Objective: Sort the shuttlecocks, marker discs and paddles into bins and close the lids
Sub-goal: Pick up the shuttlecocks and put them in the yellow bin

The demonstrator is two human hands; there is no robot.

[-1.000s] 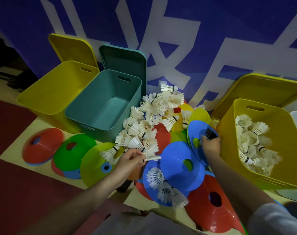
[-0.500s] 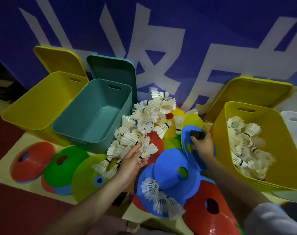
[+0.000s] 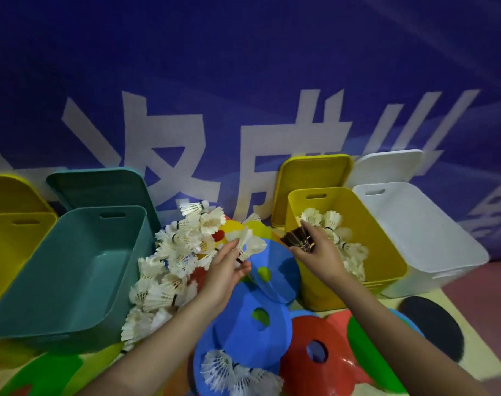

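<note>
Nearest you, a blue disc (image 3: pixel 237 335) carries a few white shuttlecocks (image 3: pixel 232 372), with a red disc (image 3: pixel 320 364) and a green disc (image 3: pixel 369 355) beside it and a dark paddle (image 3: pixel 435 327) to the right. Your left hand (image 3: pixel 226 270) pinches white shuttlecocks at the edge of the loose pile (image 3: pixel 175 258). Your right hand (image 3: pixel 317 250) grips a dark-feathered shuttlecock (image 3: pixel 296 238) at the rim of the yellow bin (image 3: pixel 386 252), which holds white shuttlecocks. The teal bin (image 3: pixel 72 270) on the left shows only its bare floor. The white bin (image 3: pixel 420 232) sits right of the yellow one; you cannot see its contents. The lids lean open against the blue banner (image 3: pixel 243 81).
</note>
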